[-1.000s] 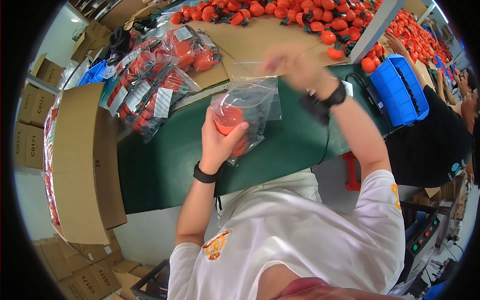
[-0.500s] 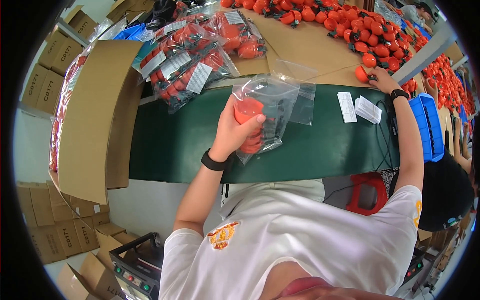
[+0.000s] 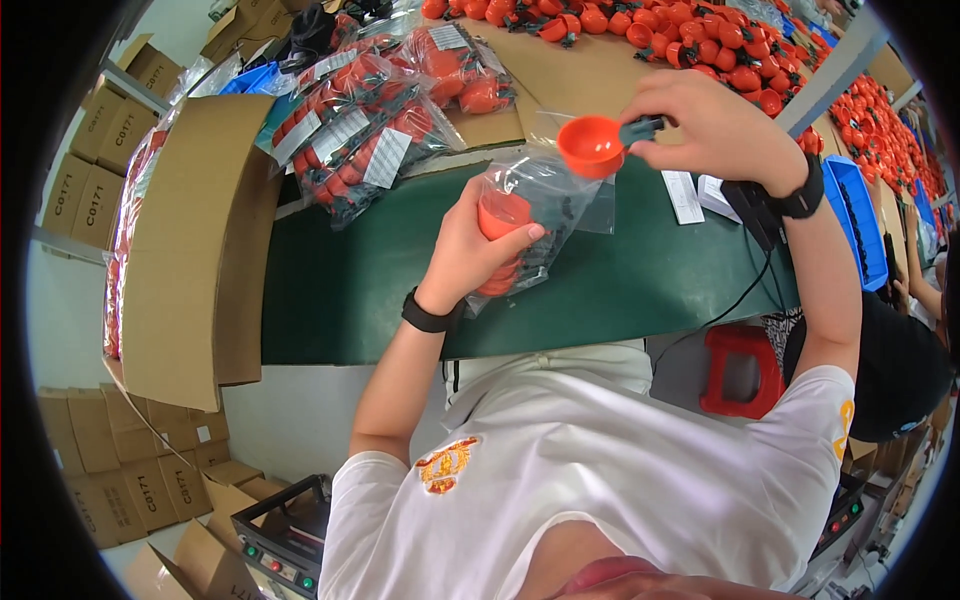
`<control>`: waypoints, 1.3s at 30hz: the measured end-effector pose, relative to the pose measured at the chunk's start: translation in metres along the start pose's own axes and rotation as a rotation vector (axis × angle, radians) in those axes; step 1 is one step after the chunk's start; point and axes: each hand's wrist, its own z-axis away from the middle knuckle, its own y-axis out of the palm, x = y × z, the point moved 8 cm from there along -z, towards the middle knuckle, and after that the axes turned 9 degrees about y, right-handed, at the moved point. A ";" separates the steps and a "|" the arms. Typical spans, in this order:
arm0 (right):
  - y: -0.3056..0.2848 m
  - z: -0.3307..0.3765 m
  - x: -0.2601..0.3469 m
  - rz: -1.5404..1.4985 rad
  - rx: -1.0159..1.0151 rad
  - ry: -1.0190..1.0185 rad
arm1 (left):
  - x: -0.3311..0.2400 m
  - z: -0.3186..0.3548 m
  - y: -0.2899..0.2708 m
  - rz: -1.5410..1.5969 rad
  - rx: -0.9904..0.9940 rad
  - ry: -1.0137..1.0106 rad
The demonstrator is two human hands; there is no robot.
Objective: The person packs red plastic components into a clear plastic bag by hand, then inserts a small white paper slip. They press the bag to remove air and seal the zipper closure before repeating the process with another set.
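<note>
My left hand (image 3: 470, 250) grips a clear plastic bag (image 3: 545, 215) with several orange scoops stacked inside, held over the green table (image 3: 350, 300). My right hand (image 3: 715, 125) holds one orange scoop (image 3: 592, 146) by its dark handle, just above the bag's open mouth. Both wrists wear black bands.
Filled bags of orange scoops (image 3: 370, 130) lie at the table's back left. A heap of loose orange scoops (image 3: 690, 40) covers cardboard behind. An open cardboard box (image 3: 190, 240) stands at the left, blue bins (image 3: 860, 220) at the right, a red stool (image 3: 740, 370) under the table, stacked cartons (image 3: 100, 480) lower left.
My right hand came back from the pile of loose scoops at the right with one orange scoop and now holds it over the bag. My left hand kept hold of the bag.
</note>
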 end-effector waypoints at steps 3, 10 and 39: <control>0.016 -0.015 -0.001 0.023 0.191 0.140 | -0.017 -0.002 0.007 -0.070 0.016 0.085; 0.062 -0.040 0.001 -0.241 0.550 0.156 | -0.013 -0.004 0.017 0.088 0.049 0.037; 0.064 -0.042 0.016 -0.454 -0.006 0.016 | 0.009 -0.007 0.016 0.572 -0.118 -0.117</control>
